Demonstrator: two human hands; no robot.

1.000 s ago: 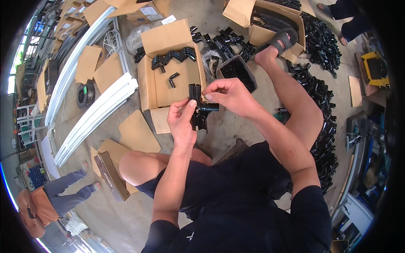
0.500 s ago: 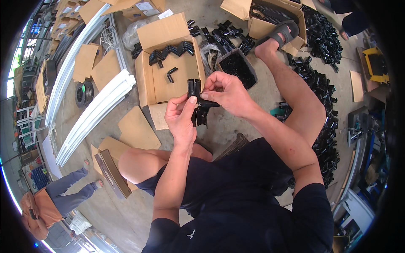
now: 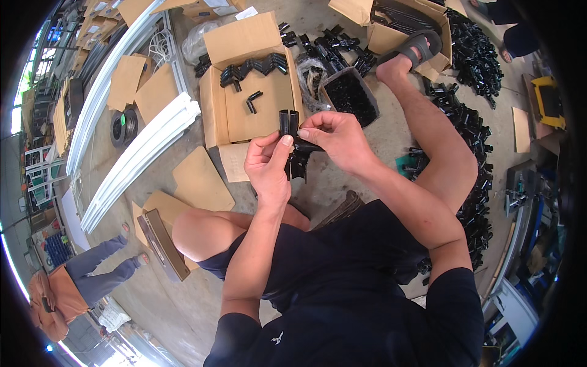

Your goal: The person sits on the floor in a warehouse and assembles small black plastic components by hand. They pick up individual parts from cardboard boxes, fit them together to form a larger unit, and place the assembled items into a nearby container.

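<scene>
Squarely in the middle, a black fitting held upright

The left hand has its thumb and fingers clamped on the fitting's near side, below the upper ends. This grip appears to be the steadying one: it leaves the top and the right side uncovered, so the right hand can get at the joint. The right thumb and forefinger come close together there, beside the branch; I cannot tell whether they pinch something small or only touch the piece. The fitting is raised over the concrete floor, just this side of an open carton, probably for a clear look at it and for short reaches.

Inside the carton, elbow pieces lie packed along the far wall, an arrangement that would save room; one loose elbow lies apart, nearer the middle. A grey bin of small dark bits stands close on the right, within easy reach.

As for looks, the fitting is glossy black and tubular. Two short barrels stand side by side at its top with a narrow slit between them, a branch points right, partly behind the fingers, and darker sections hang below, their shape hard to make out.
</scene>
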